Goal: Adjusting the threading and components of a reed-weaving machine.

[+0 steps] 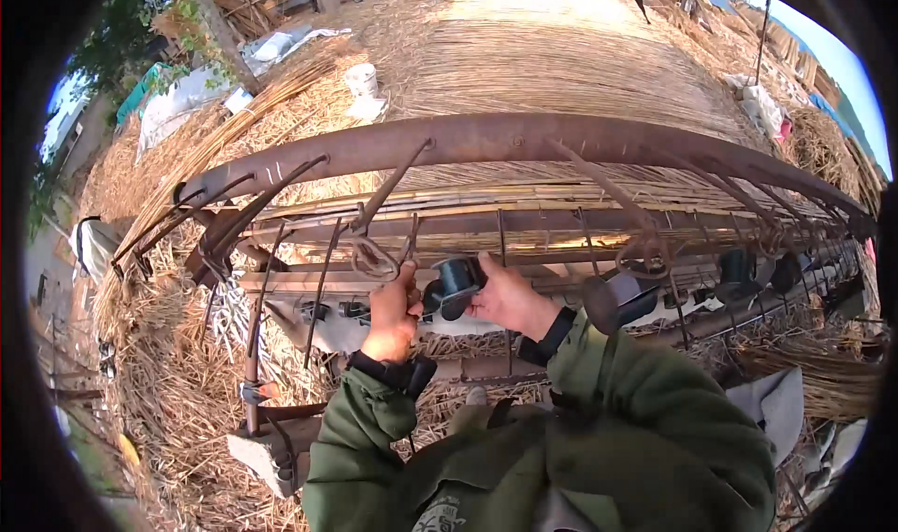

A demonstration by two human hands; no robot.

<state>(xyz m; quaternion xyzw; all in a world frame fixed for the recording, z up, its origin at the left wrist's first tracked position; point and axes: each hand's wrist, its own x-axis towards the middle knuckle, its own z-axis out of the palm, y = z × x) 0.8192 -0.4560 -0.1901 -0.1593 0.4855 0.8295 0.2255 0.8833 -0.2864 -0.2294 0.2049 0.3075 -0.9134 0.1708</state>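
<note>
A: State the condition of the right grip.

B: The right hand (513,298) is closed on a dark green, cylindrical spool (456,279) with a round end. The thumb lies at the spool's upper right; the other fingers bear on its right side, lower down. No clear gap shows between skin and spool.

A: And the left?

B: The left hand (395,312) is folded, fingers curled toward the palm. Its upper edge meets a thin, dark, upright metal rod (413,237). Whether that rod is gripped or merely passes behind the fingers cannot be told.

A: Location of the spool?

B: Between the two hands, at the near side of a long, rust-brown metal frame (519,141), slightly left of the midpoint between the frame's ends. Contact between spool and left hand cannot be confirmed.

A: Fittings adjacent?

B: A brownish loop (367,268), material uncertain, hangs just beside the left hand, at its upper left. A second dark green spool (737,268) is noted toward the frame's right end, well apart from the right hand.

A: Surroundings?

B: Beyond the frame's far edge lies a broad mat of straw-coloured reeds (552,55). A white, round bucket (361,81) stands left of it. Loose, yellowish straw (168,382) covers ground near the frame's left end.
</note>
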